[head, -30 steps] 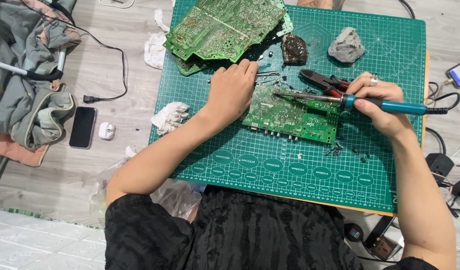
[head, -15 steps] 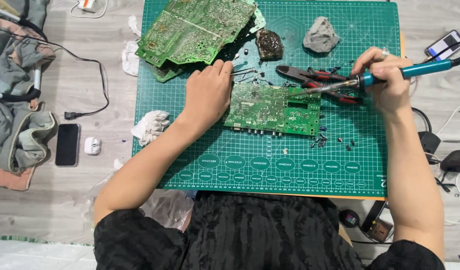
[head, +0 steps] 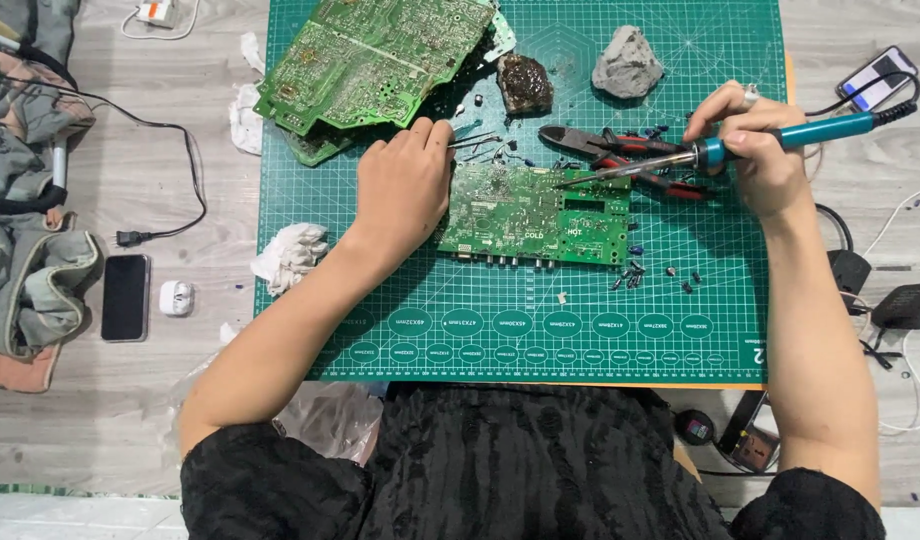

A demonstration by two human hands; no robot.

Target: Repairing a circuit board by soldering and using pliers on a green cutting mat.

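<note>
Your left hand (head: 405, 195) lies flat, palm down, fingers loosely spread, pressing on the left end of the small green circuit board (head: 540, 215); its grip closes on nothing. The board rests flat near the middle of the green cutting mat (head: 580, 340), long side running left to right.

Your right hand (head: 755, 150) is closed around the teal-handled soldering iron (head: 780, 135), held like a pen. The iron's metal tip (head: 565, 183) points left and meets the upper edge area of the board; whether it actually touches cannot be told.

Just beyond the board, under the iron's shaft, lie red-handled pliers (head: 630, 160). A stack of larger green boards (head: 375, 60) sits at the mat's far left corner, overhanging its edge. A dark lump (head: 525, 85) and a grey lump (head: 628, 62) lie at the far side of the mat. Small loose parts (head: 635, 275) are scattered just right of the board's near edge.

Off the mat, on the wooden floor to your left: crumpled tissue (head: 290, 255), a black phone (head: 126, 297), a small white case (head: 176, 297).
</note>
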